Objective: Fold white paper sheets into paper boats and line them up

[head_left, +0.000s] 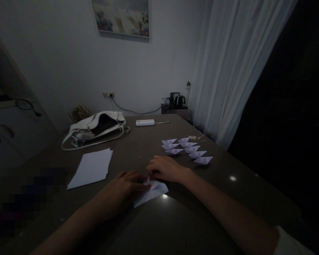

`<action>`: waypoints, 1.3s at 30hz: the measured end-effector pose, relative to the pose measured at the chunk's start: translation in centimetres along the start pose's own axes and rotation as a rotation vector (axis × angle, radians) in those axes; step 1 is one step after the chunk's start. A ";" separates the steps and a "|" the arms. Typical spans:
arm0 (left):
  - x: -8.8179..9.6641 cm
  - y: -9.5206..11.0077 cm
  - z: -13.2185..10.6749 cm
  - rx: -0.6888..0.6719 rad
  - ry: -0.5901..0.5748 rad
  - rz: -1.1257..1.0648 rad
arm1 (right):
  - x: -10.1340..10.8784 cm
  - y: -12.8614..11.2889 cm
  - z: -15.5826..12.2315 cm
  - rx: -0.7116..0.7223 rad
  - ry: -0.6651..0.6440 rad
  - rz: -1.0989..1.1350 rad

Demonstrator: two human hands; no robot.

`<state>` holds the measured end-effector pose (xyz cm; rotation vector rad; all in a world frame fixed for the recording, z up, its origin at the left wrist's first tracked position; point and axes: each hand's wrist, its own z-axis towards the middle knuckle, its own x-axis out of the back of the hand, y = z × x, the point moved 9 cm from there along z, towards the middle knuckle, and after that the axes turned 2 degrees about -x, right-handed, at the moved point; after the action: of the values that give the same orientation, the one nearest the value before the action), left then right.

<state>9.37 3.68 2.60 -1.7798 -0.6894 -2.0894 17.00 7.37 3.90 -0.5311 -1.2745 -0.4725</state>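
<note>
The left hand [129,185] is clamped on the folded paper [158,191], thumb on top; the right hand [164,168] curls at its twelve-o'clock edge, pinching or not, I cannot tell. White, creased, it lies on the worktop [175,226], six o'clock in view.

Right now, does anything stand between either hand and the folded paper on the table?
Nothing visible does: the left hand is on the folded paper, and the right hand is at its far edge. The paper boats and paper stack lie off to the sides.
</note>
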 end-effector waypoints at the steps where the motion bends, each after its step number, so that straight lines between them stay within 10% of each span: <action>1: 0.0 0.0 0.0 0.000 0.004 0.000 | 0.0 -0.1 0.0 0.009 -0.013 -0.017; 39: 0.2 0.3 -0.1 -0.010 0.013 -0.010 | 0.3 1.8 -2.5 -0.119 -0.230 0.124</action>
<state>9.40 3.40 2.81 -1.7704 -0.6863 -2.1128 20.11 7.24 3.48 -0.7781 -1.4286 -0.3927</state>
